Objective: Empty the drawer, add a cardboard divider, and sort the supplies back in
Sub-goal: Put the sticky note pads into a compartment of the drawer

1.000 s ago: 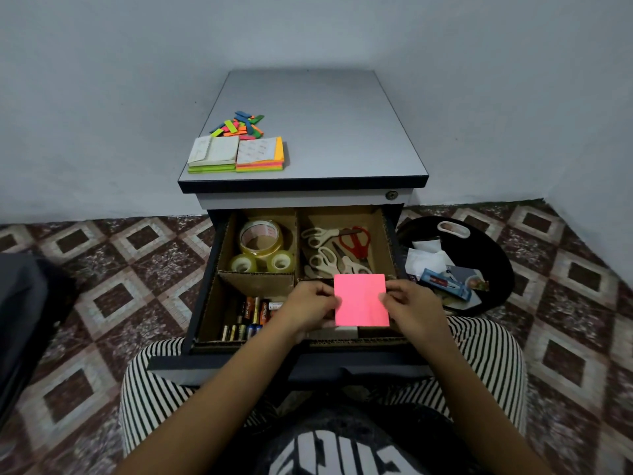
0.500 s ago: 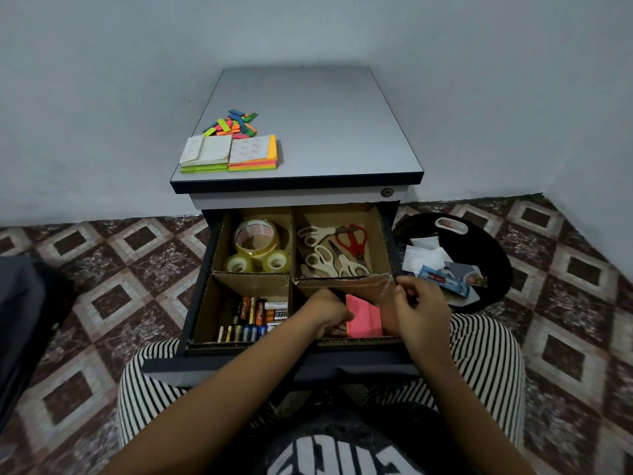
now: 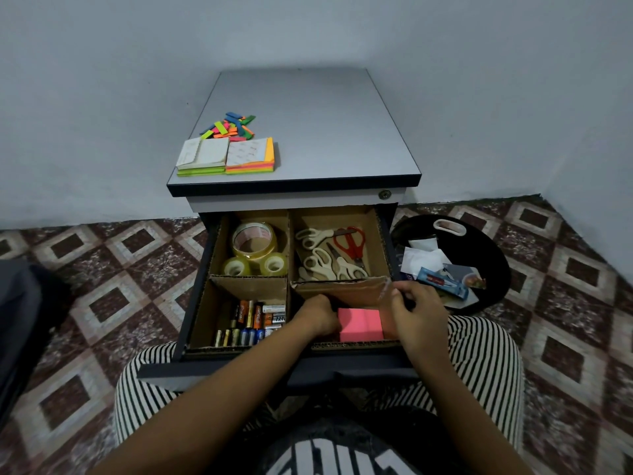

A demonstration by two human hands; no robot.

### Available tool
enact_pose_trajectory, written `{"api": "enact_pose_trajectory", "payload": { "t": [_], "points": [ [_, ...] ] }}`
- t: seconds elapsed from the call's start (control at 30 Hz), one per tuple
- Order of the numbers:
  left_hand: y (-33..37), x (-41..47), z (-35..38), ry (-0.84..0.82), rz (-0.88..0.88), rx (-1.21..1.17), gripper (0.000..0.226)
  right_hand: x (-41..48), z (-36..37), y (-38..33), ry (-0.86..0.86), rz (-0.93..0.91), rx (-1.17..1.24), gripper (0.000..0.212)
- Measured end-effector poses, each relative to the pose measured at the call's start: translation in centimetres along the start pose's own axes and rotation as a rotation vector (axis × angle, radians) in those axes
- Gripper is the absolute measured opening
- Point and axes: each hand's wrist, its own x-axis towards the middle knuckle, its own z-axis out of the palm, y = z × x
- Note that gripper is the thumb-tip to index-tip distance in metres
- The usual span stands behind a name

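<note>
The open drawer [image 3: 196, 289] holds a cardboard divider [image 3: 253, 286] that makes four compartments. In the front right compartment lies a pink sticky note pad [image 3: 359, 325]. My left hand [image 3: 318, 318] grips its left edge with curled fingers. My right hand [image 3: 418, 310] is curled at its right side, by the divider's corner. Tape rolls [image 3: 253, 241] fill the back left compartment, scissors [image 3: 332, 255] the back right, and batteries [image 3: 248, 323] the front left.
On the cabinet top [image 3: 325, 132] lie two stacks of sticky notes [image 3: 226, 159] and a heap of coloured page flags [image 3: 229, 126]. A black round tray [image 3: 495, 265] with papers and packets sits on the tiled floor to the right. My striped knees flank the drawer.
The pink pad, held up flat in both hands a second ago, has gone down into the front right compartment. Both hands followed it down and stay at its sides.
</note>
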Motion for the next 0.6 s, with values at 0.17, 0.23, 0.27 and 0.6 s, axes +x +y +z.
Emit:
{"api": "enact_pose_trajectory", "payload": {
  "t": [0.17, 0.23, 0.27, 0.6],
  "points": [
    [-0.2, 0.1, 0.0, -0.006, -0.011, -0.065, 0.028, 0.1, 0.1, 0.1, -0.018, -0.003, -0.004, 0.016],
    [-0.2, 0.2, -0.1, -0.027, -0.003, -0.041, 0.027, 0.1, 0.1, 0.1, -0.025, -0.006, -0.01, 0.017],
    [-0.2, 0.1, -0.2, -0.044, 0.003, -0.028, 0.025, 0.1, 0.1, 0.0, -0.027, -0.012, -0.015, 0.017],
    [0.8, -2.8, -5.7, 0.04, 0.366, 0.14, 0.025, 1.1, 0.6, -2.8, -0.127, -0.212, -0.134, 0.024]
  ]
}}
